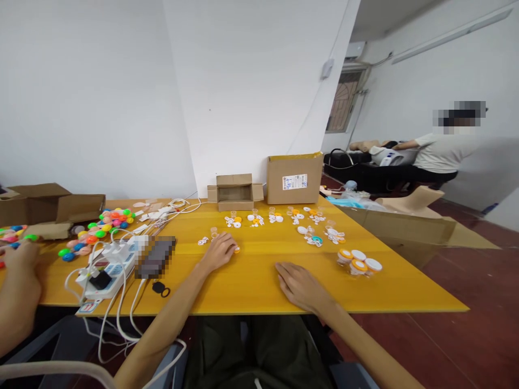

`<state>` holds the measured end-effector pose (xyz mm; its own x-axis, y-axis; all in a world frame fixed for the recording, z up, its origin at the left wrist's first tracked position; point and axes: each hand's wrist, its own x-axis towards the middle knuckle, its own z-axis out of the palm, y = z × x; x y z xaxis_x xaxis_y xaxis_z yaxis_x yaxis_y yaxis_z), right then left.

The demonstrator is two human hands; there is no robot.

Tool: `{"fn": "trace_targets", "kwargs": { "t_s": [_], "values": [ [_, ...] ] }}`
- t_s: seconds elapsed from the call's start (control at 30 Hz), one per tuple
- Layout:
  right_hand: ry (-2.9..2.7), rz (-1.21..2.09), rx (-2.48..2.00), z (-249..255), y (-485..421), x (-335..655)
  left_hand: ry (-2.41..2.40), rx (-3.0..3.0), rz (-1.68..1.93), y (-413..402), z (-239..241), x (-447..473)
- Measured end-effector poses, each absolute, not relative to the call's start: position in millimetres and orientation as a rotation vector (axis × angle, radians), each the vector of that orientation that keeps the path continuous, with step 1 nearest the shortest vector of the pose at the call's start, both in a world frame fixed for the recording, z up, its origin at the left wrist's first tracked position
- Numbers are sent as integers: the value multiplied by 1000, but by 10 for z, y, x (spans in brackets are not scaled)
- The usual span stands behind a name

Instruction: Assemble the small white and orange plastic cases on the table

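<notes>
My left hand (pixel 220 252) is over the middle of the yellow table (pixel 251 281), fingers curled down and closed round a small orange-and-white cap (pixel 237 249) that shows at the fingertips. Just behind that hand are a small clear cup (pixel 214 231) and some white dotted pieces (pixel 203 241). My right hand (pixel 300 285) lies flat on the tabletop near its front edge, fingers stretched out, holding nothing. To its right, a group of clear jars with white and orange lids (pixel 359 265) stands together.
Small piles of white discs, orange rings and clear cups (pixel 277 217) line the back. Behind them are an open carton (pixel 235 194) and a closed box (pixel 294 181). At left lie a power strip (pixel 117 270), cables, a phone (pixel 156 257), colourful balls (pixel 99 229) and another person's hand (pixel 22 259).
</notes>
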<state>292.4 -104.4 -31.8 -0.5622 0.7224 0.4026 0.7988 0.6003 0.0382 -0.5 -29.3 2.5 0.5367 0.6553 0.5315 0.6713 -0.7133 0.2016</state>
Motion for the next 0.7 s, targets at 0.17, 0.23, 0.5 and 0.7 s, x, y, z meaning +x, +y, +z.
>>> {"fn": "trace_targets", "kwargs": {
  "t_s": [0.17, 0.23, 0.5, 0.7],
  "values": [
    [-2515, -280, -1164, -252, -1066, 2687, -1186, -2732, -917, -301, 37, -5],
    [-2547, -288, -1169, -201, -1045, 2600, -1177, -2728, -920, -318, 48, -3],
    [-2681, -222, -1297, 68, -865, 2393, -1133, -2752, -903, -372, 46, 23],
    [-2723, -196, -1463, 213, -685, 2327, -1172, -2780, -861, -343, 13, 26]
  ]
}}
